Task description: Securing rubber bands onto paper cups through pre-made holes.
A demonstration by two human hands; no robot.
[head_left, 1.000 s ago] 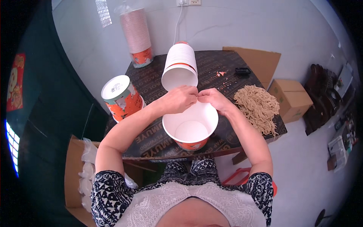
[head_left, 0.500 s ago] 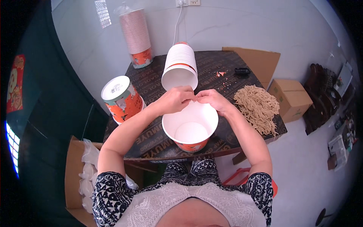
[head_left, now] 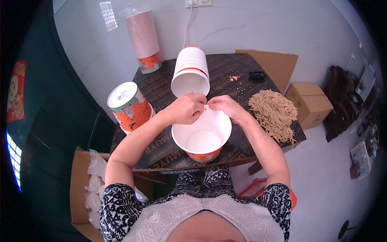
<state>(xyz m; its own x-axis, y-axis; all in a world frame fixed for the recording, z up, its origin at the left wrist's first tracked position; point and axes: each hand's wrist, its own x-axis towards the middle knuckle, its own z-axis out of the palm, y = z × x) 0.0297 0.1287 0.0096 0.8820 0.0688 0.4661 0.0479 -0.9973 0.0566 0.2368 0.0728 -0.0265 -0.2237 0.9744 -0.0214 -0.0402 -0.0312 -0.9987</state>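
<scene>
An open paper bucket (head_left: 203,139), white inside and orange outside, stands upright near the table's front edge. Both of my hands meet at its far rim. My left hand (head_left: 187,108) is closed in a pinch beside the rim, and whatever its fingertips hold is hidden. With thumb and fingers, my right hand (head_left: 225,108) grips the rim just to the right. A tiny dark spot shows in the bucket wall between them. Beyond my hands, a nested stack of the same buckets (head_left: 191,70) lies on its side, mouth toward me.
A heap of beige cords (head_left: 274,115) lies at the table's right. Behind it are a small black object (head_left: 257,75) and scattered paper bits (head_left: 234,78). An upside-down bucket (head_left: 131,105) stands left, a bagged bucket stack (head_left: 144,40) at the back. Cardboard box (head_left: 309,105) sits beyond the table.
My left hand has shifted slightly down into the bucket's mouth and its fingers have curled more. A small gap now shows between my hands at the rim.
</scene>
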